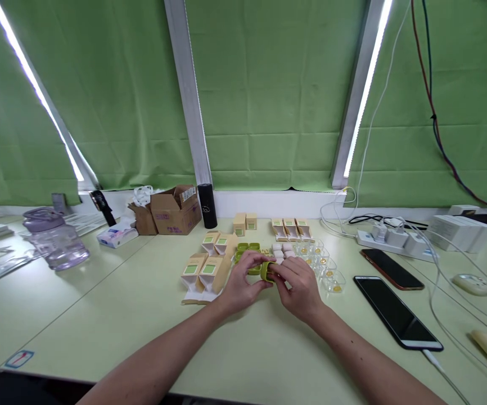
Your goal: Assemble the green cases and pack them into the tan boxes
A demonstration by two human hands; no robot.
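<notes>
My left hand (246, 283) grips a small olive-green box (266, 271) by its side, between thumb and fingers. The box is tilted, its opening turned toward my right hand (299, 284). The fingers of that hand are pinched together at the opening; what they hold, if anything, is hidden. Just behind my hands are more green boxes (248, 246), partly covered, and several pale rounded pieces (283, 247). Clear plastic cups (332, 280) with small gold pieces inside stand to the right. Open kraft cartons (210, 273) with green labels lie to the left.
Behind are closed kraft cartons (239, 224), open cartons (291, 229), a black cylinder (207, 206) and a cardboard box (176, 211). A purple jug (55, 239) and tissue pack (117, 235) stand left. Two phones (397, 312), a power strip (395, 243) and cables occupy the right.
</notes>
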